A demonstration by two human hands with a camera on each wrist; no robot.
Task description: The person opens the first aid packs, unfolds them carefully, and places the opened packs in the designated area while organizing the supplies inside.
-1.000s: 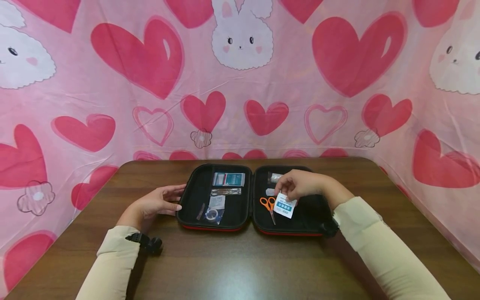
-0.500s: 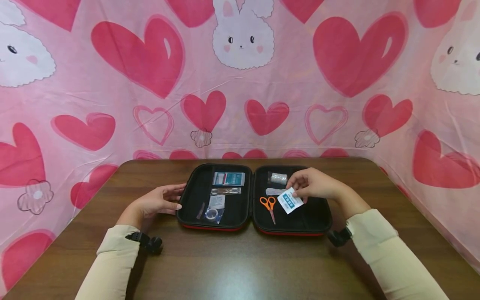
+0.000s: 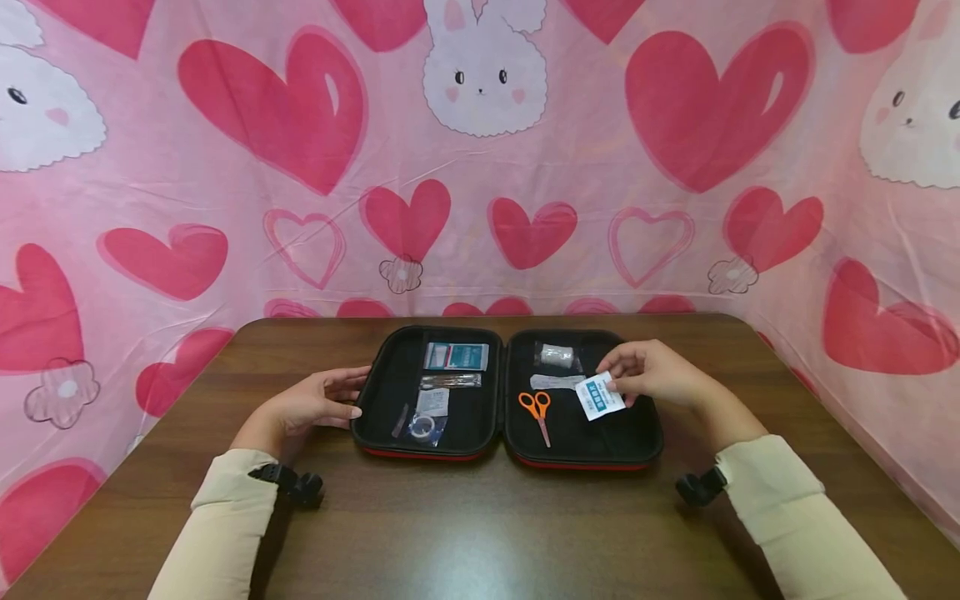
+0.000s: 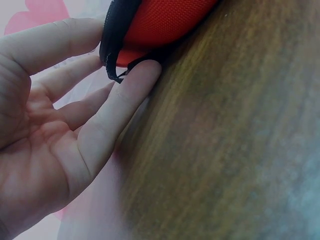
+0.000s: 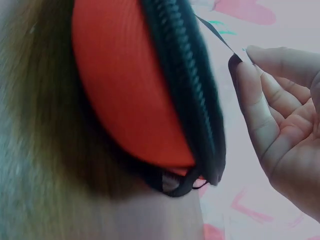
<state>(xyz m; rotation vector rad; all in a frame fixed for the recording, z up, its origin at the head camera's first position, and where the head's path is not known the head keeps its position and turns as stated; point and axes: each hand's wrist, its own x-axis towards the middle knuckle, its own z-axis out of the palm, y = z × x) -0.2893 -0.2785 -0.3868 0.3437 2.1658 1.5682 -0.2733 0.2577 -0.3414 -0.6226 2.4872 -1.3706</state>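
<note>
In the head view my right hand (image 3: pixel 648 371) pinches a small square white alcohol pad sachet (image 3: pixel 600 397) with blue print between thumb and fingertips. It is over the right half of an open black first aid case (image 3: pixel 585 458). The right wrist view shows the sachet's thin edge at the fingertips, beside the red shell (image 5: pixel 125 90). Orange-handled scissors (image 3: pixel 537 412) lie left of the sachet, and a flat pale strip packet (image 3: pixel 555 382) lies behind it. My left hand (image 3: pixel 318 400) touches the case's left edge with thumb and fairly straight fingers, seen closer against the zipped rim (image 4: pixel 112 45).
A wrapped bandage roll (image 3: pixel 557 357) lies at the back of the right half. The left half holds blue packets (image 3: pixel 456 357), bagged cotton swabs (image 3: pixel 450 381), a white packet (image 3: pixel 432 402), a tape roll (image 3: pixel 422 427) and tweezers (image 3: pixel 401 421). A pink heart-print cloth (image 3: pixel 480 167) hangs behind the brown table (image 3: pixel 472 533).
My right hand has moved rightward with the sachet, uncovering the bandage roll and the strip packet. The left hand stays at the case's edge.
</note>
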